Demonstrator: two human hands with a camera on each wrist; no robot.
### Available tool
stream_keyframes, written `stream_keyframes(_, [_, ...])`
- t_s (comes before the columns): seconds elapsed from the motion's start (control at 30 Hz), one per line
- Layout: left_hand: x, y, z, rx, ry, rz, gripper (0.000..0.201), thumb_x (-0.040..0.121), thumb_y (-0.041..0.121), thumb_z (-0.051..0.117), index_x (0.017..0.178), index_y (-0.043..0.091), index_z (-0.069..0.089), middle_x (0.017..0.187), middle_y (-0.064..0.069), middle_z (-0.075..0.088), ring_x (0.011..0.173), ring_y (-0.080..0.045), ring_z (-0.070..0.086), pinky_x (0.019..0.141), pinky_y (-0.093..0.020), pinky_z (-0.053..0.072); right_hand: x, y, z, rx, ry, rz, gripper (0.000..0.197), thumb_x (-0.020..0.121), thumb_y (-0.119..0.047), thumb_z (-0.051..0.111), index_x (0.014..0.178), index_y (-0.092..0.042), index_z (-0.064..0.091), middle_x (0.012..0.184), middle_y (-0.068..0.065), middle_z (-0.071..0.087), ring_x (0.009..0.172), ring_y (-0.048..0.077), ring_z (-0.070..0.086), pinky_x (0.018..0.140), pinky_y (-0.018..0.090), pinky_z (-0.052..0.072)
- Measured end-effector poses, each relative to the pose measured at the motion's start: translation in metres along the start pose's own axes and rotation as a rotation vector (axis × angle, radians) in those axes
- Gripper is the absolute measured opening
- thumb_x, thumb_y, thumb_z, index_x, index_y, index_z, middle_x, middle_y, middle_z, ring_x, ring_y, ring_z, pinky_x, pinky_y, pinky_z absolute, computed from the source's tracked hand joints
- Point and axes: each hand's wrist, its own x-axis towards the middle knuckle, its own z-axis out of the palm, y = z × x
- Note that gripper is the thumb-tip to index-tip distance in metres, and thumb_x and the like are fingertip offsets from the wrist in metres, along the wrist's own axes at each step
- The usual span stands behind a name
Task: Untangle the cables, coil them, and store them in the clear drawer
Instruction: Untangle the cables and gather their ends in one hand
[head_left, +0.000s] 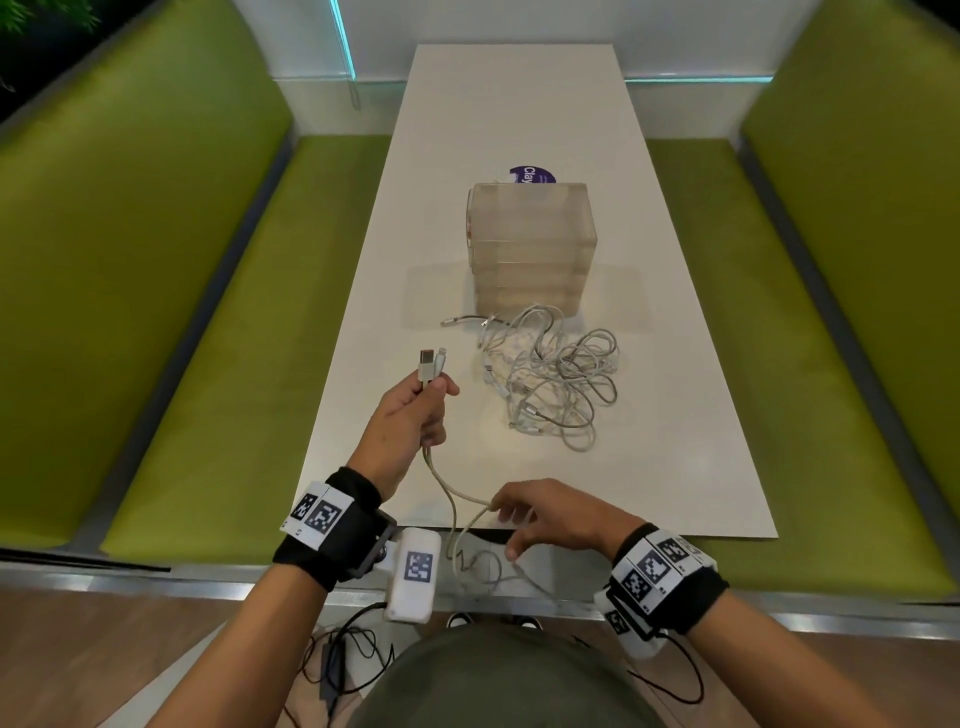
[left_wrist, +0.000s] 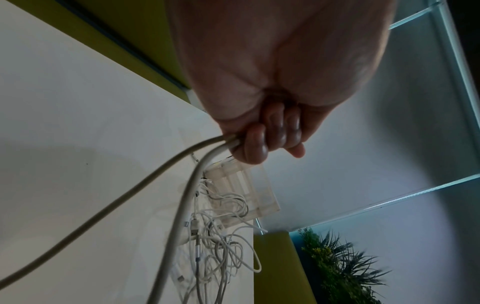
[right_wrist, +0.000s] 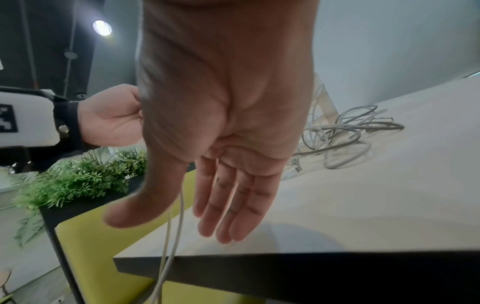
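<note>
Gripping both plugs of one cable (head_left: 451, 499), my left hand (head_left: 410, 415) lifts it; right hand (head_left: 550, 512) relaxed, sticker (head_left: 531, 175) seemingly "Clay".

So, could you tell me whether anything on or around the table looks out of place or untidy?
Yes: a tangled heap of white cables lies loose on the table in front of the clear drawer unit. The held cable, gripped at both plug ends by the left hand, droops over the near table edge.

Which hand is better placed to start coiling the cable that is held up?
Probably the right hand: open, beside the hanging cable. The left hand already grips both connector ends.
</note>
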Motion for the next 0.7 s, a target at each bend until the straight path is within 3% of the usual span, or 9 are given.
stream_keyframes(0.13, [0.0,-0.001,0.002,-0.044,0.006,-0.008,0.023,0.101,0.016,0.04,0.086,0.009,0.056,0.055,0.008,0.027,0.052,-0.011,0.021,0.052,-0.025,0.023,0.004,0.0,-0.005,0.059,0.17,-0.027,0.032,0.084,-0.022,0.069,0.114,-0.023,0.058,0.106,-0.006,0.062,0.092,0.016,0.061,0.088,0.034,0.051])
stream_keyframes(0.23, [-0.001,-0.001,0.003,-0.065,0.005,-0.003,0.023,0.101,0.014,0.039,0.086,0.009,0.055,0.055,0.008,0.027,0.052,-0.01,0.022,0.051,-0.023,0.024,0.014,0.005,-0.017,-0.04,0.506,0.032,0.024,0.089,-0.014,0.06,0.113,-0.017,0.059,0.113,0.0,0.057,0.09,0.017,0.056,0.085,0.032,0.047])
stream_keyframes(0.3, [0.0,0.0,0.004,-0.081,0.008,-0.004,0.022,0.101,0.015,0.04,0.087,0.009,0.055,0.056,0.008,0.028,0.052,-0.009,0.024,0.051,-0.022,0.026,0.022,0.014,-0.03,-0.162,0.686,0.107,0.029,0.089,-0.009,0.057,0.118,-0.013,0.055,0.119,0.006,0.053,0.1,0.022,0.054,0.083,0.033,0.046])
stream_keyframes(0.37, [0.002,0.0,0.004,-0.109,0.004,-0.034,0.021,0.1,0.016,0.039,0.088,0.01,0.056,0.056,0.008,0.029,0.051,-0.009,0.025,0.052,-0.022,0.027,0.032,0.025,-0.041,-0.258,0.713,0.199,0.031,0.089,-0.009,0.054,0.12,-0.011,0.053,0.119,0.012,0.053,0.108,0.03,0.052,0.084,0.038,0.046])
stream_keyframes(0.5, [0.006,-0.002,0.007,-0.18,-0.009,-0.07,0.022,0.101,0.011,0.035,0.088,0.01,0.053,0.056,0.005,0.035,0.049,-0.009,0.028,0.054,-0.023,0.028,0.041,0.037,-0.052,-0.353,0.69,0.286,0.022,0.09,-0.007,0.049,0.109,-0.01,0.06,0.108,0.013,0.058,0.102,0.033,0.055,0.078,0.037,0.046])
stream_keyframes(0.6, [0.007,-0.008,0.007,-0.174,-0.022,-0.049,0.022,0.102,0.012,0.034,0.088,0.012,0.051,0.061,0.002,0.051,0.056,-0.012,0.039,0.059,-0.023,0.033,0.04,0.038,-0.056,-0.383,0.698,0.236,0.019,0.09,-0.013,0.053,0.105,-0.012,0.064,0.102,0.013,0.061,0.097,0.033,0.057,0.077,0.037,0.047])
stream_keyframes(0.7, [0.009,-0.013,0.008,-0.161,-0.039,-0.012,0.017,0.102,0.012,0.036,0.091,0.01,0.049,0.079,-0.006,0.07,0.067,-0.015,0.062,0.064,-0.023,0.048,0.031,0.029,-0.059,-0.186,0.787,0.119,0.016,0.091,-0.017,0.056,0.105,-0.014,0.064,0.1,0.007,0.063,0.09,0.024,0.06,0.076,0.035,0.048])
